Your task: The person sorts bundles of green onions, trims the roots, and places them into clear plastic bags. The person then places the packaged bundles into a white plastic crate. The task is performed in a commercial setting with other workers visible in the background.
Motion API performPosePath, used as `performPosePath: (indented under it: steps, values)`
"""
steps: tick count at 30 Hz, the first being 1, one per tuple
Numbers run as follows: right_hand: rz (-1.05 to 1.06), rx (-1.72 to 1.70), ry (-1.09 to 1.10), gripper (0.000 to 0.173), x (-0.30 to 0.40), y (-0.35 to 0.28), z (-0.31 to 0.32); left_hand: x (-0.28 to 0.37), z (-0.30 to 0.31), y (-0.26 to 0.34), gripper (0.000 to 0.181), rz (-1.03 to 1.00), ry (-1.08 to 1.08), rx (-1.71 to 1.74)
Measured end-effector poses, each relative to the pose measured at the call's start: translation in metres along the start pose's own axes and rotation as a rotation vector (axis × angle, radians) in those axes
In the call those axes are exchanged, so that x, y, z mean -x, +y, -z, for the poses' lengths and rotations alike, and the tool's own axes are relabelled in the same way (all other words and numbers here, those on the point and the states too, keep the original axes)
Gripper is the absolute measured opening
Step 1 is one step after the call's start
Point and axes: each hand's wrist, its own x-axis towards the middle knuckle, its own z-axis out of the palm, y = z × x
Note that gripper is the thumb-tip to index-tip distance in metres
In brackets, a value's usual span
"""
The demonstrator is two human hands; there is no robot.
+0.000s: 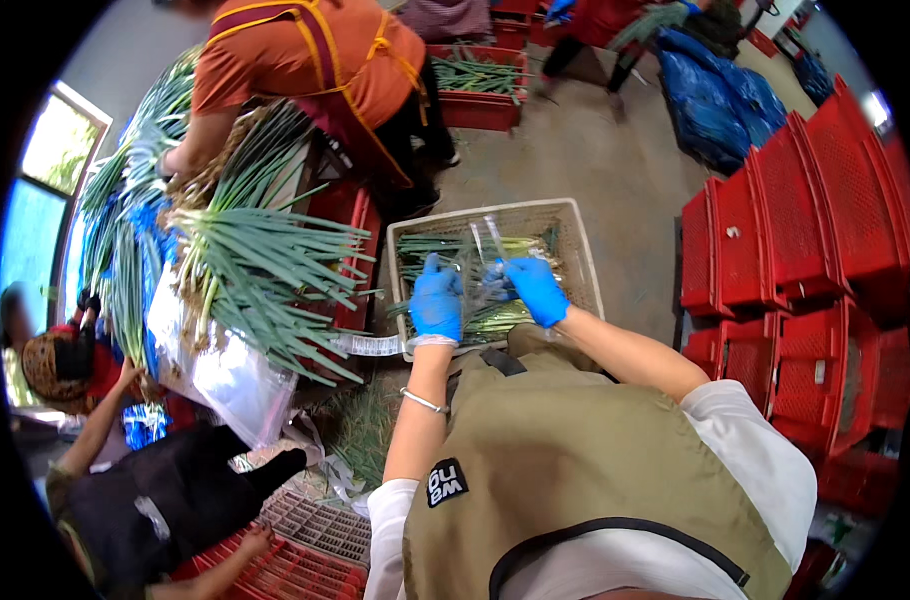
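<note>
Both my hands wear blue gloves and are over a pale plastic crate (586, 259) that holds bundles of green onions (500, 319). My left hand (436, 301) is at the crate's left half, and my right hand (533, 290) at its right half. Between them is a clear plastic bag (476, 266), its film blurred and partly see-through. The fingers of my right hand are closed on its right side. My left hand touches or nearly touches its left side; its grip cannot be made out. A strip of printed labels (368, 345) lies at the crate's lower left corner.
A large pile of green onions (267, 262) lies on a table at the left, beside clear plastic bags (241, 382). Co-workers stand at the upper left and lower left. Red crates (800, 217) are stacked at the right. Another red crate (477, 112) and blue plastic sacks (714, 101) stand beyond.
</note>
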Motion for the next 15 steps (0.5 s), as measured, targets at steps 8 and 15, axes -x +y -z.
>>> performPosePath:
  steps: [8,15]
  values:
    - [-0.196,0.714,-0.698,0.031,-0.012,-0.016,-0.04,0.051,0.031,-0.067,0.022,0.294,-0.185,-0.054]
    - [0.457,0.857,-0.733,0.066,-0.152,-0.123,-0.255,0.114,0.109,-0.093,0.025,0.224,-0.41,0.069]
